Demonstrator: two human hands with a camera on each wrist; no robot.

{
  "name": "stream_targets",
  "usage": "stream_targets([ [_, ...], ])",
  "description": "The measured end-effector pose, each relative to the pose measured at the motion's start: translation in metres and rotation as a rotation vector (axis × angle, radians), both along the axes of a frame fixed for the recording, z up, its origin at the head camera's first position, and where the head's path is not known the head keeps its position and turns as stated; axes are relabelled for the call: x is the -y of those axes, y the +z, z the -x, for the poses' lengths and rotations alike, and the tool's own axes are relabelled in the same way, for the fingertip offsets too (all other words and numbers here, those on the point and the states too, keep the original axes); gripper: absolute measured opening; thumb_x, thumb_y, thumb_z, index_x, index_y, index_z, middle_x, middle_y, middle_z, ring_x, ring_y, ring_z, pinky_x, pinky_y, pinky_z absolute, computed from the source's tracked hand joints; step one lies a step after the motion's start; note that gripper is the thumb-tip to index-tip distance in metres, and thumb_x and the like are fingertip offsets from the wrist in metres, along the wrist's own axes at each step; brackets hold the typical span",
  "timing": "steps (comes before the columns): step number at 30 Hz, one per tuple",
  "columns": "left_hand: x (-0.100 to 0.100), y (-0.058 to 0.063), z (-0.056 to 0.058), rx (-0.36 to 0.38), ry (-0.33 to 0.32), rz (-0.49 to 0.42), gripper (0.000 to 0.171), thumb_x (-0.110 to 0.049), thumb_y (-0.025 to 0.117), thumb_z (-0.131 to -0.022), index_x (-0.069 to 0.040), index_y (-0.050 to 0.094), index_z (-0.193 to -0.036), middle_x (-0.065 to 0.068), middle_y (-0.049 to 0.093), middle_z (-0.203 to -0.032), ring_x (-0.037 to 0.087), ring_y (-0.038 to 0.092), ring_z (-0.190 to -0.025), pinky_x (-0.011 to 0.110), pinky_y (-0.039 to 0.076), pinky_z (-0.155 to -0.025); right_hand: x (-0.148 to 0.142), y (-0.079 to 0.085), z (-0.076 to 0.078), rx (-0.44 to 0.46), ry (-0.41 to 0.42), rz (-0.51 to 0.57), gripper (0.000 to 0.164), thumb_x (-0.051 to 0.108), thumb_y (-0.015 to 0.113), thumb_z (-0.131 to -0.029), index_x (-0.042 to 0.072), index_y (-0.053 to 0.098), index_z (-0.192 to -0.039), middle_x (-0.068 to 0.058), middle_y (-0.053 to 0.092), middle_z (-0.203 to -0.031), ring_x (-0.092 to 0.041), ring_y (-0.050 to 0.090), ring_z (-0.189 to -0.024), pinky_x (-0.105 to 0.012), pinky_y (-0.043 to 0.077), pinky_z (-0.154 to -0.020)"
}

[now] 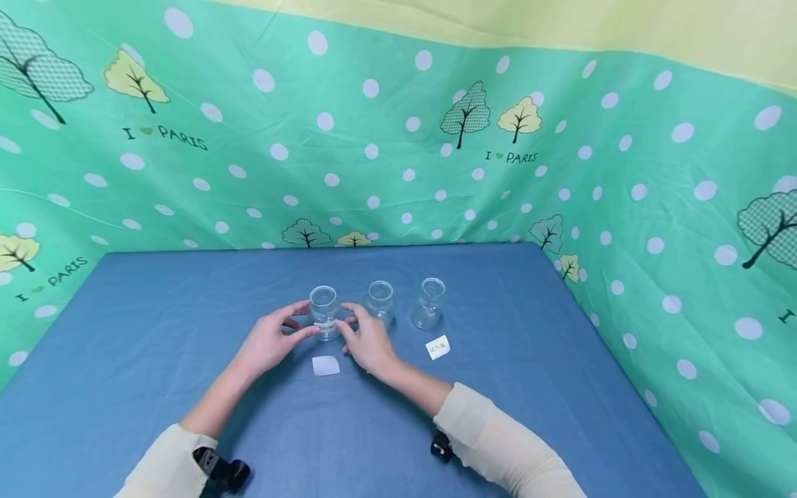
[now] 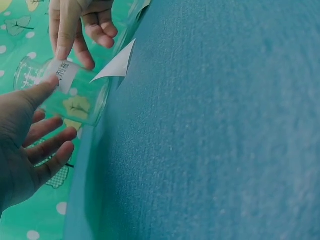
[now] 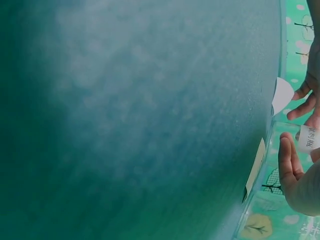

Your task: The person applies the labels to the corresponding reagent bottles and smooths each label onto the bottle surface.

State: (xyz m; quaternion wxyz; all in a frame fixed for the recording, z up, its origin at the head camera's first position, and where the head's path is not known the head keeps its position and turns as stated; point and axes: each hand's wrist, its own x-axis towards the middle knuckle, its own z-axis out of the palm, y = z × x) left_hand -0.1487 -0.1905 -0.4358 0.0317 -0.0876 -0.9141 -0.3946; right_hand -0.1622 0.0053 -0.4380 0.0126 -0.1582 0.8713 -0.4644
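A clear glass jar [image 1: 323, 297] with a white label [image 2: 62, 75] carrying dark handwriting on its front stands on the blue cloth, between both hands. My left hand [image 1: 272, 340] holds it from the left, thumb on the label and the other fingers spread around the side. From the right, my right hand [image 1: 369, 340] has its thumb on the label's other end and a finger against the jar's side. In front of the jar lies a blank white slip of paper [image 1: 326, 365]. The far side of the jar is partly hidden by fingers.
A second glass jar [image 1: 380, 294] stands just behind my right hand, with a third jar [image 1: 429, 304] further right. In front of that one lies a white slip with writing [image 1: 438, 347]. A green patterned curtain [image 1: 373, 173] borders the blue table [image 1: 529, 387].
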Motion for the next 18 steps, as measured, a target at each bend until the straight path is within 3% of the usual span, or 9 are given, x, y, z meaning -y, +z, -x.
stream_targets([
  [4, 0.0008, -0.0002, 0.0002, 0.005, -0.001, -0.002, 0.064, -0.047, 0.062, -0.085, -0.008, 0.049, -0.135, 0.015, 0.060, -0.126, 0.030, 0.064, -0.099, 0.044, 0.053, -0.078, 0.0002, -0.0004, -0.0002, 0.021, 0.004, 0.024, 0.041, 0.027, 0.055, -0.095, 0.011, 0.049, -0.132, -0.010, 0.067, -0.104, -0.010, 0.062, -0.052, -0.019, 0.044, -0.045],
  [11, 0.0029, -0.0002, -0.0001, -0.027, -0.028, -0.022, 0.054, -0.039, 0.060, -0.089, -0.007, 0.051, -0.133, 0.015, 0.062, -0.123, 0.028, 0.065, -0.095, 0.043, 0.053, -0.077, 0.0007, -0.0018, 0.0002, 0.021, 0.005, 0.044, 0.039, 0.026, 0.054, -0.095, 0.011, 0.049, -0.131, -0.010, 0.067, -0.103, -0.014, 0.064, -0.053, -0.019, 0.044, -0.044],
  [18, 0.0070, -0.0030, 0.0022, 0.001, -0.074, -0.053, 0.057, -0.029, 0.065, -0.088, -0.006, 0.046, -0.136, 0.018, 0.059, -0.124, 0.028, 0.065, -0.094, 0.037, 0.053, -0.074, 0.0012, -0.0016, -0.0009, 0.045, 0.014, -0.023, 0.049, 0.023, 0.059, -0.092, 0.007, 0.043, -0.136, -0.012, 0.068, -0.105, -0.006, 0.062, -0.053, -0.016, 0.046, -0.051],
])
